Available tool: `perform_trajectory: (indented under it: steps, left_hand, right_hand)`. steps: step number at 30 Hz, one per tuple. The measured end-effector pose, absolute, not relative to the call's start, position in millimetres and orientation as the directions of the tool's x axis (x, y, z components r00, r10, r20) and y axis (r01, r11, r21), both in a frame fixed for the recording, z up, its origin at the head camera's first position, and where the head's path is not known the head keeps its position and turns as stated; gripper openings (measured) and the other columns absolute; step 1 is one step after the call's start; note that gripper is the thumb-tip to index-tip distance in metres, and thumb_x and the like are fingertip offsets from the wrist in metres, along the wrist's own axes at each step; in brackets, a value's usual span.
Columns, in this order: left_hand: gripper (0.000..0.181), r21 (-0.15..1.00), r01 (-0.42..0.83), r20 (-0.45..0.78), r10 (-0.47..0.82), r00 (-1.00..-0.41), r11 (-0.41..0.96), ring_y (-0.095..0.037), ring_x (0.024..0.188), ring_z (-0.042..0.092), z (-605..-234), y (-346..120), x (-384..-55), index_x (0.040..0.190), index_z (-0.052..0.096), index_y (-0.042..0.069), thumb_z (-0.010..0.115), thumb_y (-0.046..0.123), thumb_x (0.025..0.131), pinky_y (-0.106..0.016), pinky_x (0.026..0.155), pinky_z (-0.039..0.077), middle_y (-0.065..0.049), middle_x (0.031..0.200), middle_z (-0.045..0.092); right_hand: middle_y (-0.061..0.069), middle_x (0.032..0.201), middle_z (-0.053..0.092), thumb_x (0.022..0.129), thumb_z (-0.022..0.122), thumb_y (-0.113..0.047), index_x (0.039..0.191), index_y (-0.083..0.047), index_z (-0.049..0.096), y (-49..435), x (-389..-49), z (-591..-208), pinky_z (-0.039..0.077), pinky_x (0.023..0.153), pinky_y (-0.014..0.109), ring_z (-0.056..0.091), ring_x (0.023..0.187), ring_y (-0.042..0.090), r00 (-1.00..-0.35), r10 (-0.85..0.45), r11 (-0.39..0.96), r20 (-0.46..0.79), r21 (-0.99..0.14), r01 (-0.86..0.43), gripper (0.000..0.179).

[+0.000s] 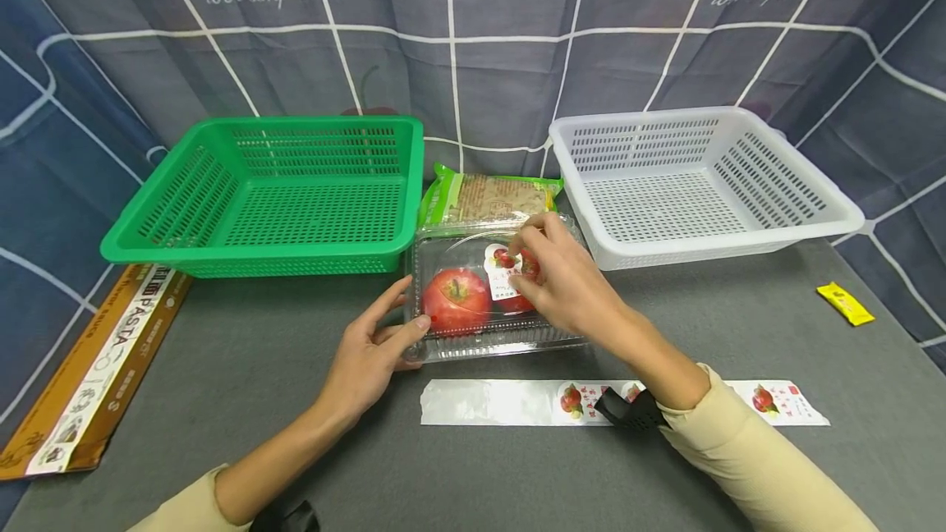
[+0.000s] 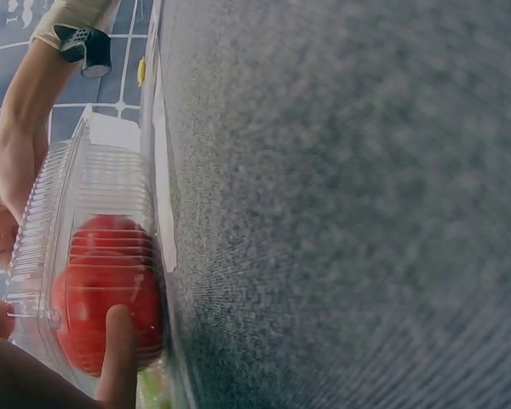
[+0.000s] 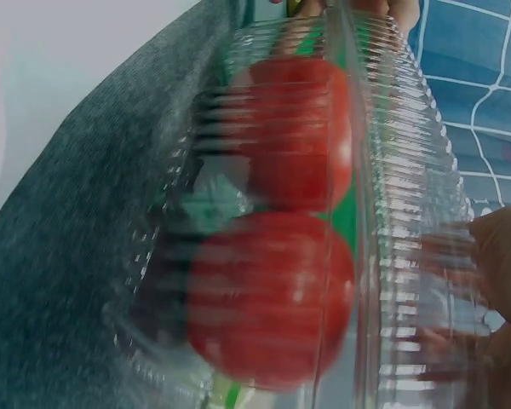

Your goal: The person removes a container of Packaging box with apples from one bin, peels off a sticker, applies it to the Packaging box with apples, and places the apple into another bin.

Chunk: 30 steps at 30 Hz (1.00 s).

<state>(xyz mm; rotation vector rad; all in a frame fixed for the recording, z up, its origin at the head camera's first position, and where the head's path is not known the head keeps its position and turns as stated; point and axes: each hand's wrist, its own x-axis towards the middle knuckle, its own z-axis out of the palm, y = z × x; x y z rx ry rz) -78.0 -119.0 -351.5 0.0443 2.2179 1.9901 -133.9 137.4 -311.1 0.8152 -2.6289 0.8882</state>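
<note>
A clear plastic box [image 1: 480, 343] with a closed lid holds two red apples [image 1: 456, 300]. My left hand [image 1: 377, 335] grips the box's left end, thumb at the near corner and fingers along the side. In the left wrist view, one of its fingers [image 2: 119, 349] lies against the ribbed wall beside an apple. Over the lid, my right hand [image 1: 565, 277] pinches the right part of a white fruit sticker [image 1: 498, 271] between thumb and fingers. How much of the sticker touches the lid cannot be seen. In the right wrist view, the right fingers [image 3: 502, 264] are blurred near the lid.
A sticker strip [image 1: 488, 402] lies in front, partly under the right wrist. Behind stand a green basket [image 1: 259, 257] and a white basket [image 1: 724, 245], with a green-edged food packet [image 1: 495, 197] between. A pasta box [image 1: 96, 368] lies left, a small yellow packet [image 1: 846, 304] right.
</note>
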Motion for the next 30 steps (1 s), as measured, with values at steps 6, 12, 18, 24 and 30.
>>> perform_trajectory:
  steps: [6, 12, 18, 24, 30]
  left_hand:
    - [0.061, 0.991, -0.085, -0.099, 0.137, -0.986, 0.106, -0.022, 0.102, 0.065, -352, -119, -77, 0.151, 0.041, 0.021, 0.067, 0.018, 0.096, -0.037, 0.071, 0.060, -0.013, 0.147, 0.041]
    - [0.061, 0.990, -0.088, -0.103, 0.146, -0.984, 0.109, -0.024, 0.106, 0.063, -352, -119, -78, 0.152, 0.040, 0.020, 0.066, 0.020, 0.097, -0.036, 0.071, 0.059, -0.013, 0.147, 0.041]
    - [0.061, 0.990, -0.093, -0.108, 0.151, -0.983, 0.103, -0.026, 0.109, 0.061, -353, -119, -78, 0.152, 0.039, 0.020, 0.065, 0.019, 0.097, -0.037, 0.072, 0.059, -0.014, 0.147, 0.040]
    - [0.061, 0.990, -0.102, -0.116, 0.150, -0.982, 0.095, -0.027, 0.111, 0.060, -353, -118, -78, 0.152, 0.039, 0.021, 0.065, 0.018, 0.098, -0.038, 0.072, 0.059, -0.015, 0.148, 0.040]
    - [0.061, 0.989, -0.113, -0.126, 0.149, -0.981, 0.094, -0.031, 0.115, 0.057, -352, -118, -77, 0.153, 0.038, 0.022, 0.065, 0.020, 0.098, -0.040, 0.074, 0.059, -0.016, 0.149, 0.038]
  right_hand:
    - [0.020, 0.135, 0.051, 0.088, 0.073, -0.007, 0.087, -0.012, 0.070, 147, -134, -317, 0.034, 0.107, 0.052, 0.043, 0.125, 0.036, -0.748, -0.521, 0.660, 0.410, -0.362, -0.658, 0.005]
    - [0.016, 0.153, 0.036, 0.096, 0.066, -0.017, 0.114, -0.016, 0.074, 152, -135, -318, 0.025, 0.112, 0.056, 0.029, 0.138, 0.037, -0.752, -0.579, 0.688, 0.314, -0.308, -0.658, 0.020]
    - [0.014, 0.162, 0.018, 0.105, 0.044, -0.038, 0.143, -0.031, 0.055, 149, -137, -315, 0.008, 0.114, 0.063, 0.009, 0.145, 0.044, -0.811, -0.570, 0.795, 0.134, -0.159, -0.585, 0.040]
    - [0.013, 0.164, 0.004, 0.105, 0.028, -0.050, 0.153, -0.041, 0.034, 148, -137, -314, 0.000, 0.114, 0.064, -0.004, 0.148, 0.038, -0.862, -0.506, 0.859, -0.007, -0.089, -0.504, 0.048]
    - [0.012, 0.164, 0.010, 0.104, 0.036, -0.049, 0.150, -0.034, 0.043, 148, -138, -319, 0.004, 0.114, 0.064, 0.001, 0.148, 0.038, -0.862, -0.501, 0.853, 0.076, -0.125, -0.507, 0.049]
